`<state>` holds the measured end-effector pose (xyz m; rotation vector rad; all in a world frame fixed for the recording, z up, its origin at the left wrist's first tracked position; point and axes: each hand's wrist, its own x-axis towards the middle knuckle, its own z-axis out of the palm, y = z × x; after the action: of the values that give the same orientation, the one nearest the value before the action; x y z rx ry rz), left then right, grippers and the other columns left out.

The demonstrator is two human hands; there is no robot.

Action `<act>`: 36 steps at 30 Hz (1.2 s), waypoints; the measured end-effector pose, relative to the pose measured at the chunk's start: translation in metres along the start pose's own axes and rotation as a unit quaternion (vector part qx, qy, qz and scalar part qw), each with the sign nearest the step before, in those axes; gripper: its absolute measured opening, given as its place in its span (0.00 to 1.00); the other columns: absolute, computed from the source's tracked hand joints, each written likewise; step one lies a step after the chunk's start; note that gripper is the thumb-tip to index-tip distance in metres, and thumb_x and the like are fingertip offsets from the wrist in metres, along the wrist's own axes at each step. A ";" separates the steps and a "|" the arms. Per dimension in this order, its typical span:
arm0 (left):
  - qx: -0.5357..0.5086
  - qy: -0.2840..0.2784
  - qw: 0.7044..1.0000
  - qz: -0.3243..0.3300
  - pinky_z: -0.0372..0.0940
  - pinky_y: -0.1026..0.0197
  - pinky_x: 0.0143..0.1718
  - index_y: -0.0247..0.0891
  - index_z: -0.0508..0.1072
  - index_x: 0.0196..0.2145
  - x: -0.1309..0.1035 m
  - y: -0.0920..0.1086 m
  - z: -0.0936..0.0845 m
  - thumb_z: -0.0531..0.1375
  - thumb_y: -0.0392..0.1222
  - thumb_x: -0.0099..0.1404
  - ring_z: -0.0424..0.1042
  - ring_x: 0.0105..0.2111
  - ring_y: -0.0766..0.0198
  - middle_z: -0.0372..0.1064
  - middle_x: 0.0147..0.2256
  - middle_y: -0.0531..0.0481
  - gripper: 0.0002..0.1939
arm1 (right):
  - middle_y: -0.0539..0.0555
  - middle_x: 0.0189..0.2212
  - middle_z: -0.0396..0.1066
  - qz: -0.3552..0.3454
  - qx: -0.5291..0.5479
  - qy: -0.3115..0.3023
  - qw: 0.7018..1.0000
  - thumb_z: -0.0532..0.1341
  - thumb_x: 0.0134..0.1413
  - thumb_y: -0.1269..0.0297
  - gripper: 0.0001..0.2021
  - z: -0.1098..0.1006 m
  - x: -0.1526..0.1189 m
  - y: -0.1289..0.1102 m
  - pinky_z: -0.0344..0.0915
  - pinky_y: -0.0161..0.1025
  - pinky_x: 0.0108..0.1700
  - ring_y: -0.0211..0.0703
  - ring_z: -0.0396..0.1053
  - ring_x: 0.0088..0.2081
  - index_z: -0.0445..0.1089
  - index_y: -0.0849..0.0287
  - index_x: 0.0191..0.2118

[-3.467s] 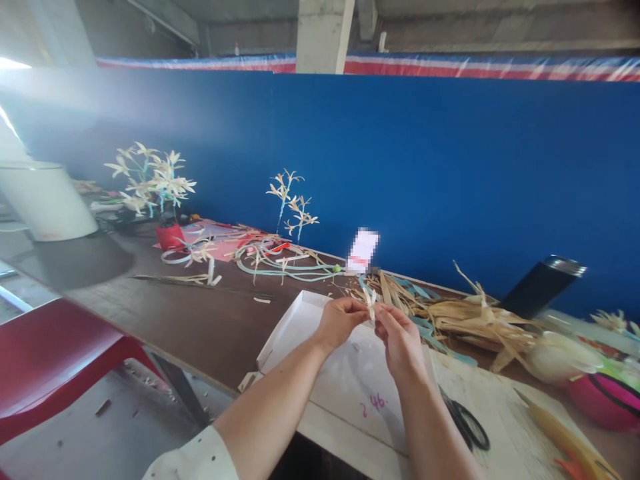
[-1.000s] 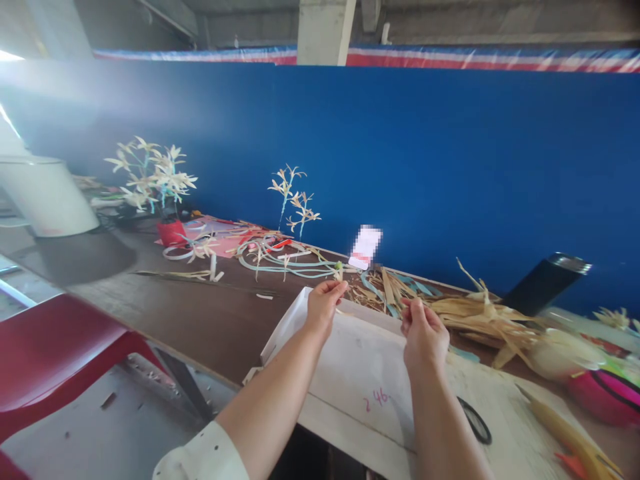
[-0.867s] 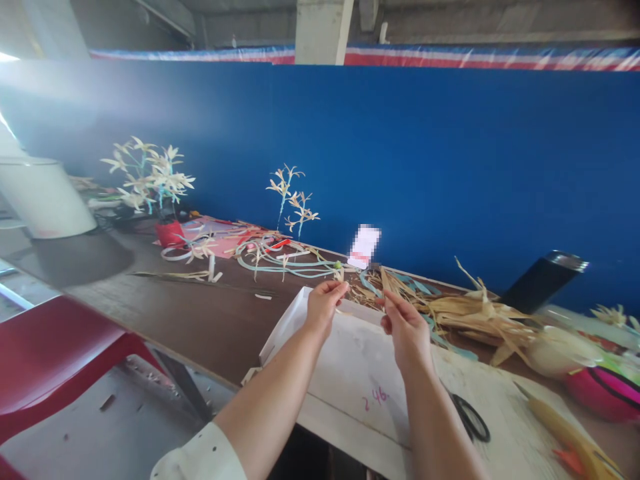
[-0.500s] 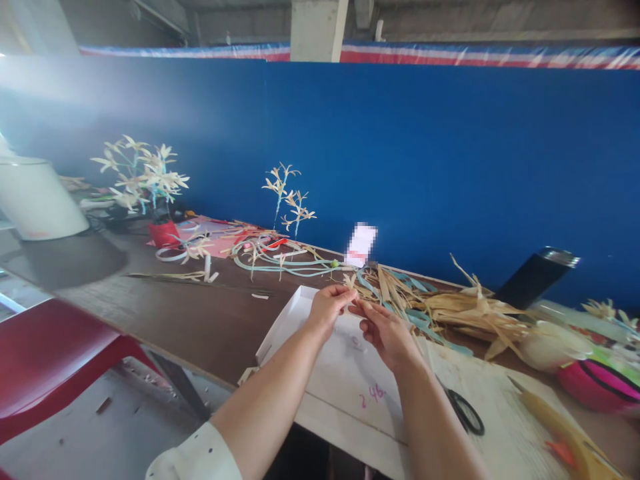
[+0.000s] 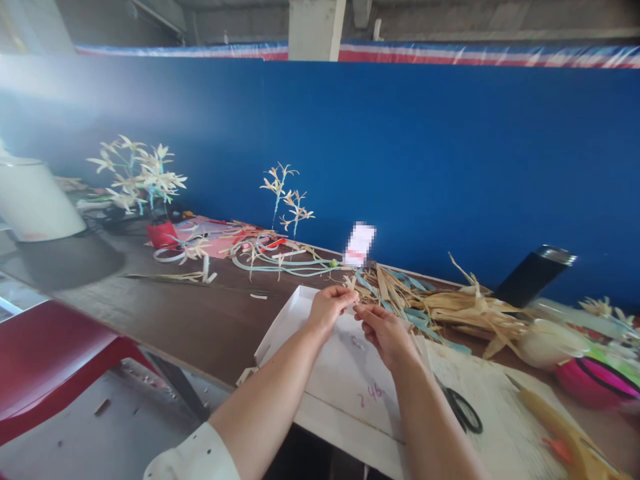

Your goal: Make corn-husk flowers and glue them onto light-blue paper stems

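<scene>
Above an open white box lid [image 5: 280, 327], my left hand [image 5: 329, 310] is closed in a pinch. A small pale flower [image 5: 349, 283], apparently of dried husk, sticks up from its fingertips. Close beside it on the right, my right hand [image 5: 384, 329] also pinches with thumb and forefinger; what lies between them is too small to make out. A narrow gap separates the two sets of fingertips. Purple handwriting shows on the white surface under the hands. Black-handled scissors [image 5: 465, 411] lie right of my right forearm, their blades partly hidden by it.
Dried husks [image 5: 465, 313] and blue-green strips are heaped behind the hands. A dark flask [image 5: 533, 277] leans at the right, near a pink pouch [image 5: 583, 382] and a yellow tool [image 5: 555, 417]. Husk flowers in a red pot [image 5: 162, 235] stand left; a red chair [image 5: 55, 353] is at the table's edge.
My right fingertips have drawn slightly away from the left ones, widening the gap. My left hand keeps its pinch in nearly the same place. The view has shifted a little.
</scene>
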<state>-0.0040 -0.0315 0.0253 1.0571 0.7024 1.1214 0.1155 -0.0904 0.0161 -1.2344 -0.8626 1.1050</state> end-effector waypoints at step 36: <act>0.070 0.008 0.997 0.028 0.56 0.65 0.26 0.36 0.73 0.22 -0.002 -0.001 0.002 0.66 0.44 0.46 0.62 0.21 0.70 0.68 0.20 0.53 0.10 | 0.52 0.24 0.68 -0.009 0.015 -0.016 1.000 0.71 0.35 0.53 0.16 0.001 -0.001 -0.001 0.47 0.29 0.19 0.29 0.53 0.20 0.71 0.61 0.25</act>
<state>-0.0027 -0.0340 0.0249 1.1947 0.7769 1.1423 0.1141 -0.0914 0.0172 -1.1842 -0.8766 1.1219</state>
